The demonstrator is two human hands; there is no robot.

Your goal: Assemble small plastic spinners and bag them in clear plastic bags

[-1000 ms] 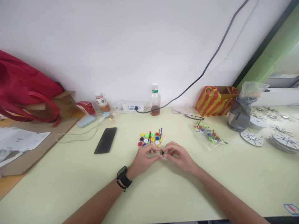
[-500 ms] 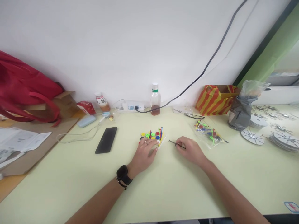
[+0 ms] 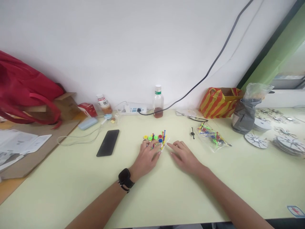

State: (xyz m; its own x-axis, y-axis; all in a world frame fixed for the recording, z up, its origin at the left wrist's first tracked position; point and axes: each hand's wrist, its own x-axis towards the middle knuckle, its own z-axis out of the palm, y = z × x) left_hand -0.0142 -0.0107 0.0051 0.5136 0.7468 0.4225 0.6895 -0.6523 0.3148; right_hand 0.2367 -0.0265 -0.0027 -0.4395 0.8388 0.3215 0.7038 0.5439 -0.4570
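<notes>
My left hand (image 3: 147, 156), with a black watch on its wrist, rests with fingers spread over a small pile of coloured plastic discs and pins (image 3: 156, 138) on the pale table (image 3: 71, 178). My right hand (image 3: 183, 154) lies flat and open just right of that pile, holding nothing. A small black pin with a disc on it (image 3: 192, 133) lies on the table farther back to the right, apart from both hands, beside a clear bag of coloured pins (image 3: 213, 137).
A black phone (image 3: 108, 142) lies left of the pile. Along the wall stand a bottle (image 3: 158, 101), a power strip (image 3: 132, 109) and a striped bag (image 3: 220, 101). A grey bag (image 3: 245, 112) and white discs (image 3: 257, 139) sit at the right, a red bag (image 3: 23, 90) at the left.
My hands parted from working a black piece together. The right hand carried the black pin rightward, let it go near the clear bag, and came back open. The left hand settled on the pile.
</notes>
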